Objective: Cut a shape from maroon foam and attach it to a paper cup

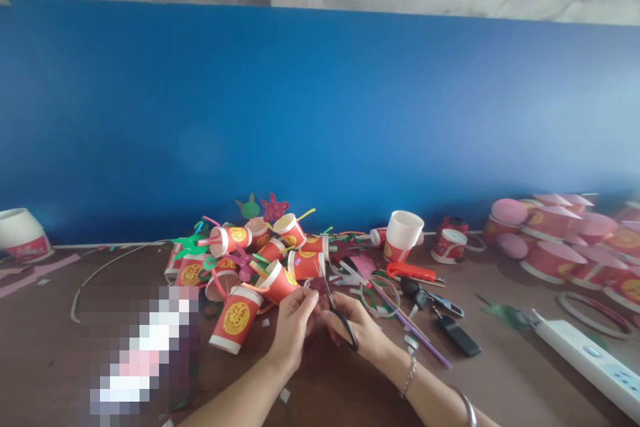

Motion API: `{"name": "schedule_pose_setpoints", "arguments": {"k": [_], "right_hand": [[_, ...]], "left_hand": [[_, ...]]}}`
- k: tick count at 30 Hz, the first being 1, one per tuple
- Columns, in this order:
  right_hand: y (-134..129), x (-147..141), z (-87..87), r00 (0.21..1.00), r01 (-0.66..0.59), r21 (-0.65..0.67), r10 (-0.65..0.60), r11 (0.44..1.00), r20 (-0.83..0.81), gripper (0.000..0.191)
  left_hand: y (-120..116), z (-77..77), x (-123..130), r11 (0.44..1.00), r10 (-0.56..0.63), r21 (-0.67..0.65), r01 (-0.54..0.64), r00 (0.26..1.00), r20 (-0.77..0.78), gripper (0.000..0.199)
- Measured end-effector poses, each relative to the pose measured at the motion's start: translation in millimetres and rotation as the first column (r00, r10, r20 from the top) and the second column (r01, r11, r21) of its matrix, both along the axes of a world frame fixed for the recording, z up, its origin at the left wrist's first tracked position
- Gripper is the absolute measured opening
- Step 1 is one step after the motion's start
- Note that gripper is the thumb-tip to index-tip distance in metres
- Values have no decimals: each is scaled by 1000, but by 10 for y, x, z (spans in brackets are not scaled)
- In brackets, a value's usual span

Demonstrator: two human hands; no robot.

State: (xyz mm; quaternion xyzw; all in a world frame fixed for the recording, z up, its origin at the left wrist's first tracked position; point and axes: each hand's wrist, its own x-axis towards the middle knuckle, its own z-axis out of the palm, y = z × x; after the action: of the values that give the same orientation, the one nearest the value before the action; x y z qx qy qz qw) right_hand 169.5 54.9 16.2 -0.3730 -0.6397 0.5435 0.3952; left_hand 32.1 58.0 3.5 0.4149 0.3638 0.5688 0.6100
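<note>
Black-handled scissors [345,329] sit in my right hand [357,327], fingers closed around the loops and blades pointing up and away. Between thumb and fingers, my left hand [295,323] pinches a small dark red paper piece [317,285], right beside the scissor blades. Whether the blades touch the paper I cannot tell. Just beyond my left hand lies a heap of red-and-white paper cups [236,319] with yellow round prints, mixed with coloured strips and a magenta animal-shaped cutout [274,207] and a green one [249,207].
Right of my hands are a tape ring [380,297], a red utility knife [411,271], keys with a black fob [457,335] and a white stacked cup [403,235]. A white power strip [590,360] lies far right, near pink-topped cups [555,260]. A blue panel [320,120] stands behind.
</note>
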Motion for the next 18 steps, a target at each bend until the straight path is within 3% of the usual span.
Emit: {"name": "schedule_pose_setpoints", "arguments": {"k": [18], "right_hand": [[-12,-1,20,1000,-2,-32,2,999,6,41]], "left_hand": [[-12,52,-4,999,50,-4,-50,998,-30,36]]}}
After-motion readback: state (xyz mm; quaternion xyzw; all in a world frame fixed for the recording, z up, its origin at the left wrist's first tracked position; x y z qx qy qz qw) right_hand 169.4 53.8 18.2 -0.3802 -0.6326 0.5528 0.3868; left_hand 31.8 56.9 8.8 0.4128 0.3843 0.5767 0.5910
